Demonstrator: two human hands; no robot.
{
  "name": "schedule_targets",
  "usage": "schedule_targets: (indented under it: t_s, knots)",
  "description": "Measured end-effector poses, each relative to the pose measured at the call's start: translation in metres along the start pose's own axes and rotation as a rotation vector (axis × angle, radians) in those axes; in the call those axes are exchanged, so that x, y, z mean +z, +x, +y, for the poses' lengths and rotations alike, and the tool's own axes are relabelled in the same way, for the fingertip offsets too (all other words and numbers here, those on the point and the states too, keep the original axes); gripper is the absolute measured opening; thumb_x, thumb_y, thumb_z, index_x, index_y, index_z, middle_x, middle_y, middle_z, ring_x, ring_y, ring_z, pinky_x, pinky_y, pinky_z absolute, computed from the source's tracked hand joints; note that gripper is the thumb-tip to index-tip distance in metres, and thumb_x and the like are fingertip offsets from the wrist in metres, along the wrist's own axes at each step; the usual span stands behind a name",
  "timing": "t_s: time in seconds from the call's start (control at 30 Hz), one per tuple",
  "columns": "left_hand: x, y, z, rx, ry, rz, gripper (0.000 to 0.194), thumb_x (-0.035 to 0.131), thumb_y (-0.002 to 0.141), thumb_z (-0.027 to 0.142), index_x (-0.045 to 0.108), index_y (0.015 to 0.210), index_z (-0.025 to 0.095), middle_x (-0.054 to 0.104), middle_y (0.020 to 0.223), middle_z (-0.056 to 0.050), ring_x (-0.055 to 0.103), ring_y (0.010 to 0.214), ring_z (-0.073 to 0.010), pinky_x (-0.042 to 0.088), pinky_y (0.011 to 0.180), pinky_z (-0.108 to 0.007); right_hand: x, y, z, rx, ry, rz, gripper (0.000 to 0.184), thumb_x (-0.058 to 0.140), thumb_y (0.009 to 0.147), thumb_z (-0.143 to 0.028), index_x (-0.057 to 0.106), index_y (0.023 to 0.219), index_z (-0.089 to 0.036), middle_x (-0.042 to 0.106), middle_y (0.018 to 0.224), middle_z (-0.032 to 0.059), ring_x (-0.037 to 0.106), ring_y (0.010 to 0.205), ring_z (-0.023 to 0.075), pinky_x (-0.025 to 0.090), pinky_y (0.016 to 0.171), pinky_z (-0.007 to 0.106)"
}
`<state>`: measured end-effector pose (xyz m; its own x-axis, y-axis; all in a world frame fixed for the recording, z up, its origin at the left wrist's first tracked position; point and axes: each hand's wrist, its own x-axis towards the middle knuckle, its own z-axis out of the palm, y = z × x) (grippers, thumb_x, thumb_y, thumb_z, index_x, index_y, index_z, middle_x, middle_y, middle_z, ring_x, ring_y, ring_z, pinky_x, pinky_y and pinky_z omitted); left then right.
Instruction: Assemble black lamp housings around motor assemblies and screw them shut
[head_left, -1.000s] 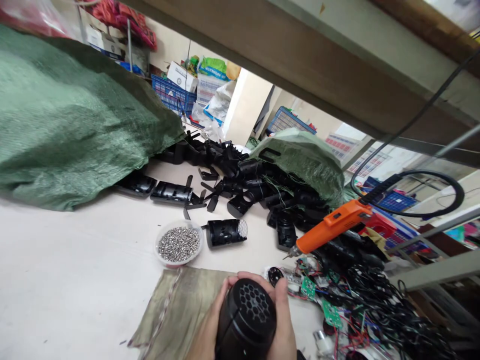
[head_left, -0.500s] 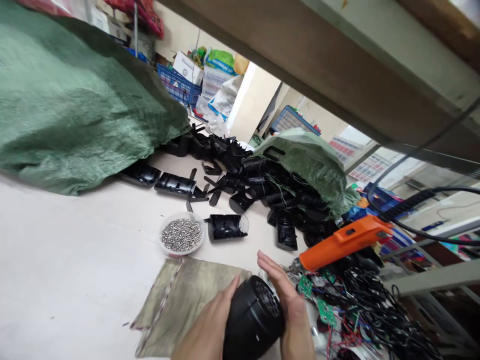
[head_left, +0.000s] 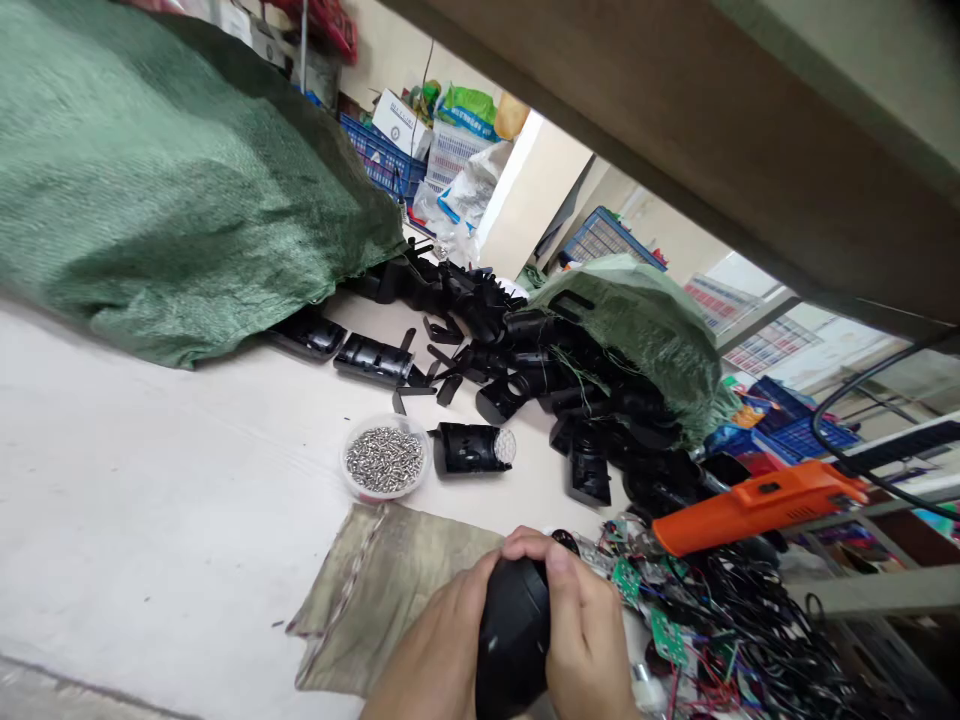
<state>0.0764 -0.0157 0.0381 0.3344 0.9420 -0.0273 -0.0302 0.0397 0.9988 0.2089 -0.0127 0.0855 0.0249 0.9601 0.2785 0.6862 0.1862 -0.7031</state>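
A rounded black plastic housing (head_left: 513, 635) is gripped between my two hands at the bottom middle, over the folded cloth. My left hand (head_left: 450, 635) wraps its left side, fingers curled over the far end. My right hand (head_left: 589, 625) presses the other side, its thumb near the top. The honeycomb grille end seen earlier is now hidden by the fingers. Beyond my hands, a drab cloth (head_left: 375, 600) lies on the table. Behind it stand a clear tub of small screws (head_left: 385, 458) and a black half shell (head_left: 471, 449) with a honeycomb end.
An orange electric screwdriver (head_left: 757, 508) hangs at the right by its cable. Below it lie black cords (head_left: 780, 610) and green circuit boards (head_left: 667, 635) with wires. Green woven sacks (head_left: 225, 190) and a heap of black shells (head_left: 540, 370) fill the back. A beam (head_left: 675, 130) crosses overhead.
The housing has turned so its grille end faces away. My right hand opened off it briefly, then closed on it again. The screwdriver appears further right as the view shifts.
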Motion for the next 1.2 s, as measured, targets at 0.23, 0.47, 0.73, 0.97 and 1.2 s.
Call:
schedule_targets:
  t_s: [0.23,0.47,0.73,0.97,1.2]
  knots:
    - [-0.013,0.008,0.006,0.007,0.268,-0.241,0.076,0.064,0.068,0.024,0.039,0.139,0.019,0.047,0.141,-0.015,0.046,0.126,-0.0346,0.037,0.104,-0.046,-0.007,0.005,0.006,-0.054,0.076,-0.094,0.035,0.035,0.096,-0.040,0.066,0.100,-0.023,0.068,0.104,0.0053,0.062,0.100,0.0164,0.046,0.086,0.023]
    - [-0.017,0.013,0.024,-0.010,0.348,-0.242,0.072,0.074,0.058,0.024,0.049,0.125,0.017,0.060,0.123,-0.016,0.055,0.113,-0.0357,0.042,0.095,-0.044,-0.005,0.005,0.006,-0.102,0.031,-0.092,0.037,0.030,0.097,-0.037,0.065,0.094,-0.022,0.069,0.096,0.0054,0.063,0.092,0.0161,0.046,0.081,0.024]
    - [-0.023,0.024,0.017,-0.219,-0.398,-0.161,0.067,0.079,0.056,0.026,0.054,0.117,0.017,0.070,0.098,-0.004,0.064,0.091,-0.0253,0.049,0.081,-0.033,-0.003,0.012,-0.002,0.005,0.323,0.226,0.038,0.035,0.095,-0.047,0.058,0.115,-0.024,0.061,0.120,0.0072,0.054,0.115,0.0211,0.039,0.099,0.039]
    - [-0.037,0.027,0.014,-0.548,-0.784,-0.046,0.047,0.079,0.057,0.049,0.068,0.086,0.014,0.076,0.078,-0.008,0.071,0.075,-0.0243,0.054,0.072,-0.033,-0.035,0.004,0.009,0.058,0.579,0.796,0.028,0.049,0.091,-0.043,0.064,0.100,-0.021,0.065,0.106,0.0054,0.059,0.105,0.0205,0.038,0.101,0.046]
    - [-0.035,0.026,0.018,-0.627,-0.900,-0.121,0.060,0.085,0.050,0.044,0.071,0.093,0.005,0.076,0.090,-0.016,0.071,0.079,-0.0292,0.055,0.078,-0.037,-0.039,-0.008,0.015,0.093,0.572,0.856,0.026,0.052,0.089,-0.041,0.064,0.100,-0.020,0.064,0.107,0.0055,0.059,0.105,0.0210,0.039,0.100,0.047]
